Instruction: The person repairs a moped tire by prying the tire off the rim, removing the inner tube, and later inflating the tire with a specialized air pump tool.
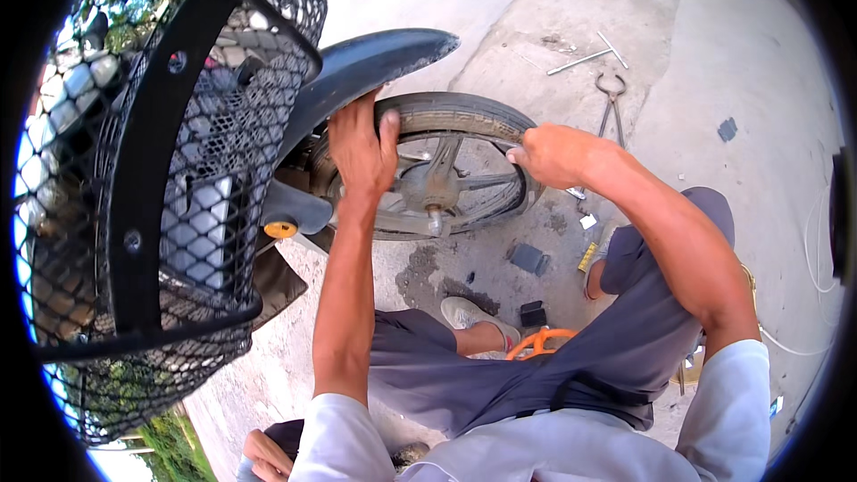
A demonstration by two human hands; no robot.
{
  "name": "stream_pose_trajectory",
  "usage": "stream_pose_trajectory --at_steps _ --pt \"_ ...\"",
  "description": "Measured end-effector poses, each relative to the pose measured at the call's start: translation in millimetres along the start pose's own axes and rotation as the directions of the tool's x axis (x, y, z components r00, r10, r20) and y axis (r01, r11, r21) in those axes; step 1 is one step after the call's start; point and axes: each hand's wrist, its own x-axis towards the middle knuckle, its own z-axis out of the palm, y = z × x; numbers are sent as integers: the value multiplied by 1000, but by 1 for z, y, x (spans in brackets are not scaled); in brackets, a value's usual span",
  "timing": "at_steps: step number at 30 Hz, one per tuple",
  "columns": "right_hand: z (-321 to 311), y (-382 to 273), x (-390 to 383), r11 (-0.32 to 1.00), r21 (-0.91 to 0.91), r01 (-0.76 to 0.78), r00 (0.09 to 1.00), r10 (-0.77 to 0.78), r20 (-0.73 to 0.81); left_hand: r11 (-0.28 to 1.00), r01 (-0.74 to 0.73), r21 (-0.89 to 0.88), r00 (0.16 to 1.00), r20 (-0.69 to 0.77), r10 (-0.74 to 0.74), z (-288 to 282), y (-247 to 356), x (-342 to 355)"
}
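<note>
A small front wheel with a dusty tyre and cast spokes sits under a black mudguard. My left hand grips the tyre at its upper left edge, with the thumb over the tread. My right hand clasps the tyre on its right side, fingers curled around the rubber. Both forearms reach forward from my knees, and I crouch in front of the wheel in grey trousers.
A black mesh basket fills the left. On the concrete lie pincers, two metal rods, small dark blocks and an orange-handled tool by my shoe. Another person's hand shows at the bottom.
</note>
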Motion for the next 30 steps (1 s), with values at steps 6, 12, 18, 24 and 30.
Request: stream_pose_trajectory --at_steps 6,12,18,24,30 --pt "7 5 -5 998 26 -57 998 58 -30 937 96 -337 991 -60 -123 41 48 -179" --pt "15 3 7 998 -62 8 993 -15 -115 12 799 -601 442 574 -689 140 16 -349" --pt "20 -19 9 988 -152 -27 992 7 -129 -334 668 -665 104 528 -843 160 -86 -356" --pt "31 31 3 906 -404 126 971 -196 -138 -642 69 -764 -354 583 -731 183 -105 -279" --pt "32 -25 6 974 -222 -51 991 21 -134 -417 197 -887 -251 365 -896 206 -202 -326"
